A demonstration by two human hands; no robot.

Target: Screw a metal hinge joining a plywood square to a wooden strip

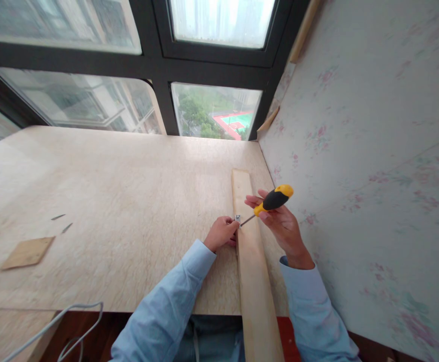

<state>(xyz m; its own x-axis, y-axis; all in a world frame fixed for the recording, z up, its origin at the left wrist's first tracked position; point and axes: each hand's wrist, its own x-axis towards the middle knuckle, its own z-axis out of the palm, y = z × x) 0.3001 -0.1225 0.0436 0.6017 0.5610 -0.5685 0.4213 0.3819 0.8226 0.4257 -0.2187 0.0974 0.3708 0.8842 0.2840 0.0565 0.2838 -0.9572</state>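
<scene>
A long wooden board [255, 266] lies on the stone-patterned sill, its near end reaching past the front edge toward me. My right hand [282, 223] holds a screwdriver [274, 199] with a yellow and black handle, tilted so its shaft runs down to the left. The screwdriver's tip meets a small shiny metal piece [237, 218] at the board's left edge. Pinched at that same spot are the fingers of my left hand [223, 234], which press the metal piece against the board. Its exact kind is too small to make out.
At the left, a square brown piece [28, 253] lies near two thin dark slivers [68, 228]. A white cable [80, 305] loops over the front edge. Close on the right rises a flowered wall [355, 176]; dark-framed windows [215, 110] stand behind the sill [129, 201].
</scene>
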